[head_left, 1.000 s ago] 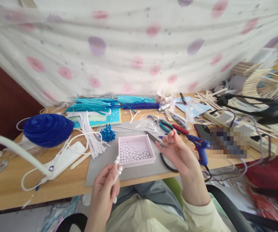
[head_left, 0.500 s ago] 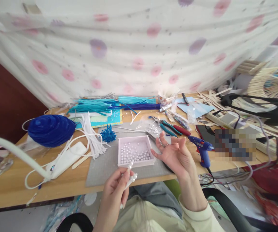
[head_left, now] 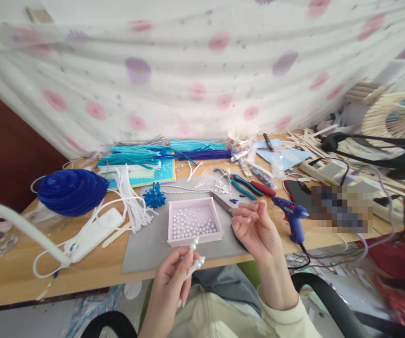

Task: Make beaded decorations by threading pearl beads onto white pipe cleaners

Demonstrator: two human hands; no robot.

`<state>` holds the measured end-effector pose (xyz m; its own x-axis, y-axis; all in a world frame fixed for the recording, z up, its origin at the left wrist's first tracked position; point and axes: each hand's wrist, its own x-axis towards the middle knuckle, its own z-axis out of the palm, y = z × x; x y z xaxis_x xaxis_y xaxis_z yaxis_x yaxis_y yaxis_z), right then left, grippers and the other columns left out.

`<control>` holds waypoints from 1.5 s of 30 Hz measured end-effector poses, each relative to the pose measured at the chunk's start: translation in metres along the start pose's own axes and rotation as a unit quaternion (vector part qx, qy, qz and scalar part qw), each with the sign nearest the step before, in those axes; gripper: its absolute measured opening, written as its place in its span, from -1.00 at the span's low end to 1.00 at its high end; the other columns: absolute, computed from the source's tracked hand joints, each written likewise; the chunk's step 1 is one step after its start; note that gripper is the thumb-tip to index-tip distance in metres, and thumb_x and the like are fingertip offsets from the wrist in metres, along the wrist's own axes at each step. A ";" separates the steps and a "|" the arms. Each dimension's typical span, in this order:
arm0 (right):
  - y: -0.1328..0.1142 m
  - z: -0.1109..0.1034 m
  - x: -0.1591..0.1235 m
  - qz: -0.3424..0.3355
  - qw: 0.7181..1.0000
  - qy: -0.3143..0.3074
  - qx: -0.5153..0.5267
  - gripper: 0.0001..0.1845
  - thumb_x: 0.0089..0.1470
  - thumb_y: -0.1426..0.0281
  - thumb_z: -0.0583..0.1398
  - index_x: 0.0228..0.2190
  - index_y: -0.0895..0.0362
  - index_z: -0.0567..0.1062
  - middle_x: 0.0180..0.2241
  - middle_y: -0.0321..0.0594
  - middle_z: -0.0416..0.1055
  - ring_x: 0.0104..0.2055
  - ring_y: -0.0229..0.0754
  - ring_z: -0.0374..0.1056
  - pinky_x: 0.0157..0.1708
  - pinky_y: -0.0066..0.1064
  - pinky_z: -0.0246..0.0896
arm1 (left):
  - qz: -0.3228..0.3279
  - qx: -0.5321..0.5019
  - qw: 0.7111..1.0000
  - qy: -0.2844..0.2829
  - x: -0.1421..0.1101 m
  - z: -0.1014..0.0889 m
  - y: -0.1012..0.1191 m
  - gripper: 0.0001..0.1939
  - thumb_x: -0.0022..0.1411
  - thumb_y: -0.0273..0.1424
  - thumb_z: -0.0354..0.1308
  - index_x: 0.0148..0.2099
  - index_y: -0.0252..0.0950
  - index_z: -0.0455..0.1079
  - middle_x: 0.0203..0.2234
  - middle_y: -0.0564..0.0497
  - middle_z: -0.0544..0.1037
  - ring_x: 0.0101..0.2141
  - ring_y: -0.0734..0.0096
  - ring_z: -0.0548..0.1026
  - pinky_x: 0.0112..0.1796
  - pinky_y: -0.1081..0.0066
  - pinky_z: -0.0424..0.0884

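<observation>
My left hand [head_left: 172, 277] is closed near the front edge of the table. Between its thumb and fingers are white stems tipped with pearl beads [head_left: 198, 262]. To the right, my right hand [head_left: 257, 230] is raised with its palm up and its fingers curled in toward the thumb. Whether anything small sits in that pinch I cannot make out. A pale pink box [head_left: 195, 201] with many loose pearl beads [head_left: 197, 227] stands just beyond my hands, on a grey cutting mat [head_left: 135, 256].
A blue glue gun [head_left: 292, 218] lies right of my right hand. Behind the box are scissors [head_left: 221, 202], pliers [head_left: 243, 188], a pearl strand [head_left: 184, 189] and a blue fuzzy flower [head_left: 154, 195]. White pipe cleaners [head_left: 130, 199] and a large blue bundle [head_left: 72, 191] lie to the left.
My right hand has gone from spread fingers to curled fingers with the thumb drawn in. My left hand still holds the beaded stems. The view has shifted slightly.
</observation>
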<state>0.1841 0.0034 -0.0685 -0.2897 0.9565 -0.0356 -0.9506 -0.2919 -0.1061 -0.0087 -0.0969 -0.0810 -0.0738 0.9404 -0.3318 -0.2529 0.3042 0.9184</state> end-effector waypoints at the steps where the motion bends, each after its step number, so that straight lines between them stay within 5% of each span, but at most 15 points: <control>1: 0.000 0.000 -0.001 0.008 1.000 -0.012 0.013 -0.74 -0.06 0.54 0.51 -0.46 0.09 0.55 -0.52 -0.47 0.48 -0.49 -0.45 0.41 -0.50 -0.67 0.41 | 0.000 0.002 1.000 -0.003 0.001 0.000 -0.001 -0.43 0.13 0.17 0.30 -0.33 -0.32 0.56 -0.86 0.26 0.13 -0.76 0.66 -0.01 -0.62 0.48 -0.12; 6: 0.002 -0.001 -0.004 0.026 0.998 -0.041 0.032 -0.75 0.09 0.50 0.44 -0.40 0.08 0.47 -0.54 -0.48 0.33 -0.53 -0.44 0.28 -0.62 -0.71 0.27 | 0.003 0.006 1.000 -0.002 0.000 0.001 -0.004 -0.43 0.13 0.16 0.31 -0.31 -0.32 0.56 -0.85 0.27 0.14 -0.75 0.66 -0.01 -0.60 0.48 -0.12; 15: 0.011 0.006 0.000 -0.009 0.999 -0.002 0.032 -0.67 -0.06 0.50 0.52 -0.46 0.09 0.47 -0.60 -0.50 0.22 -0.56 -0.39 0.25 -0.51 -0.54 0.35 | -0.004 0.003 1.000 0.001 -0.004 -0.001 -0.003 -0.45 0.16 0.13 0.31 -0.29 -0.33 0.55 -0.83 0.28 0.12 -0.73 0.66 -0.01 -0.59 0.49 -0.09; 23: 0.013 0.003 -0.001 0.015 1.000 0.006 0.010 -0.69 -0.13 0.44 0.55 -0.49 0.08 0.52 -0.45 -0.40 0.42 -0.41 -0.34 0.41 -0.37 -0.49 0.46 | -0.012 0.002 1.000 -0.003 -0.003 -0.002 -0.006 -0.45 0.16 0.13 0.30 -0.30 -0.33 0.55 -0.84 0.27 0.12 -0.74 0.66 -0.01 -0.60 0.48 -0.12; 30: 0.016 -0.002 0.002 0.000 0.997 0.027 -0.069 -0.71 -0.09 0.37 0.54 -0.47 0.08 0.53 -0.14 -0.32 0.66 0.03 -0.15 0.55 0.05 -0.21 0.51 | -0.011 0.005 1.000 -0.016 -0.006 0.006 0.005 -0.42 0.12 0.18 0.29 -0.32 -0.31 0.54 -0.83 0.29 0.10 -0.74 0.68 -0.04 -0.61 0.50 -0.13; 33: 0.020 0.002 0.002 -0.009 0.997 0.026 -0.065 -0.71 -0.08 0.43 0.53 -0.43 0.09 0.52 -0.21 -0.37 0.67 -0.03 -0.23 0.58 0.10 -0.25 0.49 | -0.008 0.009 0.999 -0.037 -0.010 0.013 0.009 -0.45 0.13 0.16 0.30 -0.34 -0.28 0.53 -0.82 0.29 0.11 -0.75 0.68 -0.05 -0.63 0.51 -0.13; 38: 0.026 0.011 -0.002 0.000 0.999 -0.016 -0.042 -0.67 -0.07 0.56 0.51 -0.41 0.07 0.49 -0.56 -0.57 0.47 -0.47 -0.44 0.48 -0.24 -0.53 0.55 | -0.013 0.008 0.998 -0.068 -0.014 0.017 0.011 -0.46 0.14 0.15 0.30 -0.36 -0.28 0.52 -0.82 0.29 0.12 -0.75 0.68 -0.06 -0.64 0.50 -0.12; 41: 0.028 0.012 -0.005 0.009 0.999 -0.030 -0.043 -0.65 -0.11 0.53 0.53 -0.44 0.06 0.49 -0.58 -0.55 0.46 -0.49 -0.42 0.47 -0.48 -0.64 0.42 | -0.013 -0.003 0.996 -0.083 -0.013 0.015 0.014 -0.46 0.13 0.15 0.30 -0.34 -0.28 0.51 -0.82 0.30 0.12 -0.75 0.67 -0.06 -0.64 0.50 -0.12; 45: 0.028 0.007 -0.007 0.033 0.998 -0.032 -0.039 -0.67 -0.12 0.50 0.55 -0.47 0.06 0.50 -0.55 -0.52 0.49 -0.46 -0.44 0.47 -0.56 -0.72 0.30 | 0.023 -0.036 0.994 -0.096 -0.006 0.015 0.020 -0.48 0.21 0.12 0.26 -0.30 -0.29 0.50 -0.79 0.28 0.12 -0.71 0.64 -0.02 -0.61 0.49 -0.10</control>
<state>0.1585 -0.0115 -0.0647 -0.3595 0.9330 0.0186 -0.9186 -0.3504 -0.1826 0.0009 -0.0941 -0.0577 0.0967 0.9669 -0.2363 -0.3216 0.2550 0.9119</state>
